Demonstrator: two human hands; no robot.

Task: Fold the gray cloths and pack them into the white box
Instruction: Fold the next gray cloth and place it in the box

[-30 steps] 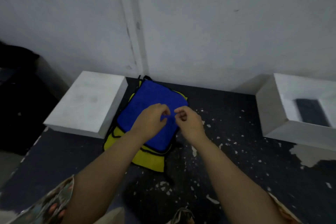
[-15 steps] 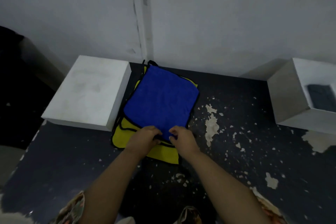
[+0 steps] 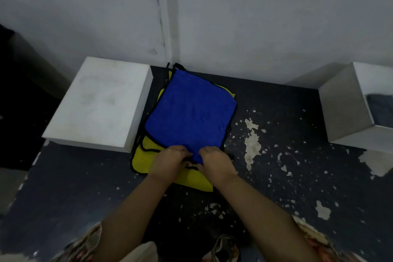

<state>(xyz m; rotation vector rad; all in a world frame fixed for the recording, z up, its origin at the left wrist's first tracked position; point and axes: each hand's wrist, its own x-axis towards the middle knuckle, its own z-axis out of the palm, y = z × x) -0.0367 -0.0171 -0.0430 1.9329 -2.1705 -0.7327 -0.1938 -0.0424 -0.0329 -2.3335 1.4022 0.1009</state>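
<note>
1. Head view, looking down at a dark, paint-chipped table (image 3: 297, 176) set against a pale wall.
2. A blue cloth (image 3: 189, 112) lies flat on top of a yellow cloth (image 3: 148, 155), mid-table.
3. Both hands meet at the blue cloth's near edge. The left hand (image 3: 170, 161) and right hand (image 3: 214, 164) have fingers curled down, pinching that edge; the fingertips are partly hidden.
4. A closed white block (image 3: 100, 102) sits just left of the cloths, touching or nearly so.
5. The open white box (image 3: 342, 108) stands at the far right, well apart from the cloths. A dark gray cloth (image 3: 380, 110) already lies inside it.
6. No loose gray cloth shows on the table; any under the pile would be hidden.
7. Judged step: taking hold of the top cloth by its near edge.
8. To do it well: pinch only the blue layer, keep the hands level, and lift evenly so the yellow cloth stays put.
</note>
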